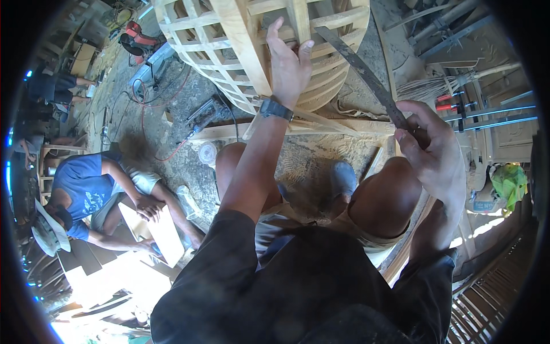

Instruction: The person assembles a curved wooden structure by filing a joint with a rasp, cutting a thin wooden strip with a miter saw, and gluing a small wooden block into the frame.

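A curved wooden lattice frame (pixel 240 63) of pale slats stands in front of me at the top of the view. My left hand (pixel 288 66), with a dark watch on its wrist, is at an upright wooden slat (pixel 298 23) of the frame. Its thumb and fingers lie around the slat's lower end; some fingertips are hidden. On the right, my right hand (pixel 429 143) is closed around one end of a long, flat, dark metal strip (pixel 361 70), worn like an old steel ruler. The strip slants up and left, its far end by the lattice close to that slat.
A person (pixel 89 183) in a blue shirt sits at the left, holding a pale board (pixel 160 229). Power tools and a red cord (pixel 143 123) lie on the dusty floor. Bar clamps (pixel 492 117) are at the right. A wooden beam (pixel 344 127) lies before my feet.
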A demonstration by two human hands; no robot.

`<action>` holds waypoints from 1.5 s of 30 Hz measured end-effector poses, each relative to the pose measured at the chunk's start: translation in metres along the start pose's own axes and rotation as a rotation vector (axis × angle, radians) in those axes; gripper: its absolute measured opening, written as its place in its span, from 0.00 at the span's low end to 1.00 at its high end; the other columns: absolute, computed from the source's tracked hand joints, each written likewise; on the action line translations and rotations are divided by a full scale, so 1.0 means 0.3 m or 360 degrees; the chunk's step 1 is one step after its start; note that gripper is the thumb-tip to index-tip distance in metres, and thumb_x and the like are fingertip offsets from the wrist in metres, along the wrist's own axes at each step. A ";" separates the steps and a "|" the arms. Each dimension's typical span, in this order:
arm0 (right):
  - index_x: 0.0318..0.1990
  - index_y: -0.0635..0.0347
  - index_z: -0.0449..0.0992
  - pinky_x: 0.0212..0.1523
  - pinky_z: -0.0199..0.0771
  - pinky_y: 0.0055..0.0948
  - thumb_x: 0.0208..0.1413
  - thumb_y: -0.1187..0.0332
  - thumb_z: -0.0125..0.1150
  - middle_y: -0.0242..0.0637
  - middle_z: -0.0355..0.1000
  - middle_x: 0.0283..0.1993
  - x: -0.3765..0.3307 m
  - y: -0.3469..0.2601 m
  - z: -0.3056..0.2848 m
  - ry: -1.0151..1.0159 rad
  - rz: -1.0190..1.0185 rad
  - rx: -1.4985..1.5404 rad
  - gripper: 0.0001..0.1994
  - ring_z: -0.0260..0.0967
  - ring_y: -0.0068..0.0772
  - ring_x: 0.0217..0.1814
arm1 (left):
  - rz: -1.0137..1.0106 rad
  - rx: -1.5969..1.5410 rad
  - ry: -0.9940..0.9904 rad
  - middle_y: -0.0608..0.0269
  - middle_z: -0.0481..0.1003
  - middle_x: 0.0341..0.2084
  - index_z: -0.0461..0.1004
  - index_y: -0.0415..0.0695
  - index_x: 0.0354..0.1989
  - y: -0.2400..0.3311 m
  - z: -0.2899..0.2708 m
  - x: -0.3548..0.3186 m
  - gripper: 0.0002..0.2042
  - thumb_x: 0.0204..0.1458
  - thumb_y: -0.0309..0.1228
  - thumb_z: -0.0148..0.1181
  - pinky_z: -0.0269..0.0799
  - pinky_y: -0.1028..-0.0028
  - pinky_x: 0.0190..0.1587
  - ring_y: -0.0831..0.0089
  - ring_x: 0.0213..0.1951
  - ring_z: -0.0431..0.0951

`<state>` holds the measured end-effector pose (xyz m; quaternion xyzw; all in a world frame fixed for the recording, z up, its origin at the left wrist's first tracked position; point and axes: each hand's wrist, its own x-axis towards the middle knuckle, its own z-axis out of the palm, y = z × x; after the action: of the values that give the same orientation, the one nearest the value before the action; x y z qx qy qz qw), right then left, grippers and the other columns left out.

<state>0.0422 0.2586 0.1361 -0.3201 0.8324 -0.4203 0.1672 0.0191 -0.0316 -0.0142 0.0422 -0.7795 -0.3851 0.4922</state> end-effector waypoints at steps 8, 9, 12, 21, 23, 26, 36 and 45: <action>0.52 0.65 0.71 0.31 0.69 0.30 0.58 0.75 0.58 0.42 0.72 0.26 -0.015 -0.088 0.048 -0.0123 -0.0031 -0.0152 0.15 0.69 0.31 0.25 | 0.0134 0.0101 0.0302 0.42 0.55 0.60 0.50 0.39 0.58 -0.015 0.028 -0.033 0.34 0.48 0.17 0.67 0.65 0.57 0.60 0.49 0.62 0.62; 0.51 0.65 0.71 0.32 0.69 0.32 0.57 0.75 0.58 0.44 0.73 0.27 -0.011 -0.102 0.058 -0.0146 -0.0016 -0.0164 0.14 0.71 0.35 0.26 | 0.0101 0.0067 0.0326 0.42 0.56 0.59 0.50 0.39 0.58 -0.018 0.029 -0.035 0.35 0.47 0.17 0.68 0.60 0.55 0.63 0.48 0.63 0.60; 0.50 0.66 0.71 0.34 0.71 0.38 0.57 0.74 0.57 0.48 0.74 0.28 0.010 -0.123 0.083 -0.0160 -0.0102 -0.0294 0.13 0.74 0.45 0.29 | 0.0209 0.0149 0.0375 0.43 0.57 0.58 0.51 0.39 0.57 -0.014 0.030 -0.031 0.33 0.47 0.16 0.67 0.57 0.54 0.64 0.47 0.61 0.61; 0.44 0.68 0.69 0.41 0.73 0.53 0.57 0.74 0.55 0.57 0.74 0.33 0.079 -0.155 0.207 -0.0099 -0.0269 -0.0655 0.09 0.75 0.61 0.41 | 0.0207 0.0172 0.0426 0.40 0.52 0.60 0.51 0.39 0.58 -0.028 0.036 -0.049 0.37 0.42 0.14 0.69 0.58 0.56 0.62 0.48 0.62 0.56; 0.44 0.69 0.69 0.41 0.73 0.53 0.57 0.74 0.56 0.57 0.74 0.33 0.087 -0.142 0.239 -0.0086 -0.0286 -0.0672 0.09 0.75 0.61 0.40 | 0.0204 0.0142 0.0435 0.40 0.52 0.60 0.51 0.39 0.58 -0.031 0.036 -0.048 0.37 0.42 0.15 0.70 0.59 0.56 0.62 0.48 0.62 0.55; 0.44 0.69 0.69 0.41 0.75 0.53 0.57 0.73 0.56 0.56 0.75 0.34 0.094 -0.123 0.281 0.0009 -0.0377 -0.0680 0.10 0.76 0.62 0.39 | 0.0190 0.0144 0.0468 0.40 0.51 0.61 0.51 0.39 0.58 -0.031 0.041 -0.049 0.38 0.43 0.18 0.71 0.58 0.57 0.62 0.48 0.63 0.54; 0.47 0.73 0.69 0.40 0.80 0.51 0.56 0.74 0.57 0.60 0.75 0.33 0.191 -0.073 0.349 0.0094 -0.0459 -0.0799 0.13 0.78 0.59 0.37 | 0.0086 0.0068 0.0504 0.44 0.48 0.63 0.51 0.41 0.60 -0.031 0.059 -0.051 0.34 0.51 0.25 0.70 0.67 0.60 0.59 0.53 0.63 0.57; 0.43 0.65 0.68 0.40 0.72 0.52 0.58 0.72 0.55 0.57 0.74 0.35 0.241 -0.080 0.355 0.0060 -0.0317 -0.0727 0.08 0.74 0.61 0.40 | 0.0055 -0.0182 0.0528 0.39 0.49 0.63 0.52 0.42 0.58 -0.053 0.068 -0.049 0.31 0.51 0.23 0.67 0.57 0.53 0.60 0.44 0.64 0.54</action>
<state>0.0567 0.1361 0.0919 -0.4222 0.8731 -0.2415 0.0328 0.0051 -0.0249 -0.0396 0.0637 -0.6650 -0.4079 0.6223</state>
